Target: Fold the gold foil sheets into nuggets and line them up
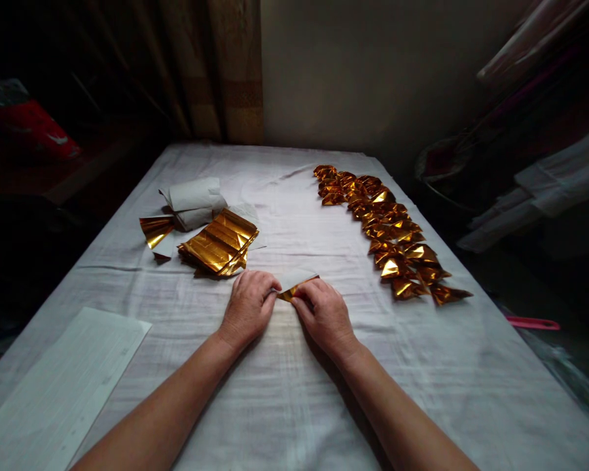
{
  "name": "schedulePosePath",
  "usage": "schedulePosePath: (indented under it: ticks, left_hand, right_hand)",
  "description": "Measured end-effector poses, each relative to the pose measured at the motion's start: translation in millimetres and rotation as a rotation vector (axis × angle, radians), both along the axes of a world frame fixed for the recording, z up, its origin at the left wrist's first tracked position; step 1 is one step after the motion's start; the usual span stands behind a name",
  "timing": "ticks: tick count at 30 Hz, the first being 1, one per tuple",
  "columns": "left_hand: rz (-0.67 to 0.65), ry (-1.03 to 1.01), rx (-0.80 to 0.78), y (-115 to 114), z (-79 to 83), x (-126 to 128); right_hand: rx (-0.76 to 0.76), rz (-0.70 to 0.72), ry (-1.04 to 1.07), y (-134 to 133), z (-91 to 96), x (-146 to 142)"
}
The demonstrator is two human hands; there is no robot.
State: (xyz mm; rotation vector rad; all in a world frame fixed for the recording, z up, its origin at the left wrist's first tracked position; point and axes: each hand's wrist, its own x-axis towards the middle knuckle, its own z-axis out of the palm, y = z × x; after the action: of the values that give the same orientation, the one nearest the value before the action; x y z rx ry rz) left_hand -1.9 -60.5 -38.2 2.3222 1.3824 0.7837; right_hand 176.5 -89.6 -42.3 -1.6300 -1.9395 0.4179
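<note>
Surface (471,379) under white cloth, running long away from me. Pale printed sheet (63,386) at its near left corner. Row of folded gold pieces (387,229) along the right edge. Stack of gold sheets (219,243) toward the left edge, with a white paper bundle (195,201) just behind it. My left hand (248,307) and right hand (324,314) sit close together mid-surface. I see the fingertips of both pinched on one gold paper piece (297,282), which lies low between them, white side up.

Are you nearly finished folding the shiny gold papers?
Not yet. Done: a long row of folded gold pieces lies on the right. In hand: the left hand and right hand pinch one gold sheet. Left: a stack of gold sheets sits at the left.
</note>
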Motion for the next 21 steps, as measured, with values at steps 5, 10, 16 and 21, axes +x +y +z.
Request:
schedulePosePath:
  ticks: [5, 10, 16, 21]
  left_hand:
    - [-0.019, 0.007, 0.039, -1.2, -0.8, -1.3]
    - [-0.088, 0.04, 0.174, -8.0, 0.2, -0.9]
    - [-0.154, 0.157, 0.262, -12.2, 0.3, 2.2]
    - [-0.177, 0.203, 0.25, -11.7, 3.3, 2.6]
  right_hand:
    - [0.012, -0.02, 0.025, -0.6, -0.6, -1.3]
    - [0.042, -0.017, 0.02, -0.8, -1.5, -1.5]
    - [0.083, 0.008, 0.038, 0.0, -1.6, 0.8]
    - [0.162, -0.032, 0.06, 3.3, -3.2, 20.8]
